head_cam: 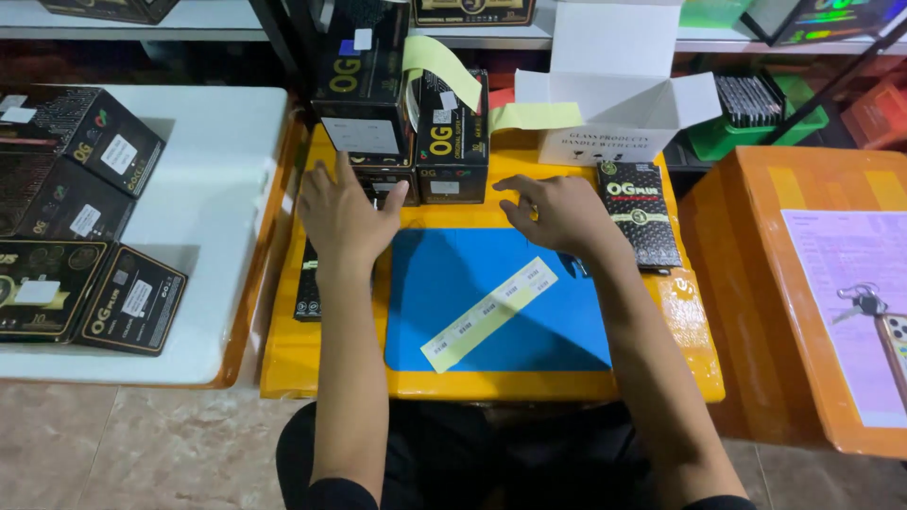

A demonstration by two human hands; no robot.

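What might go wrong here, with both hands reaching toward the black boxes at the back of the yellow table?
1. The left hand rests against stacked black boxes; a push may topple the stack.
2. The right hand hovers beside a flat black pack near the table's right edge; a sweep might knock it off.
3. The label strip lies loose on the blue mat, and a forearm may drag it.

Your left hand [342,212] hides pkg [307,283] top; phone [898,340] at 3 o'clock cut by edge.
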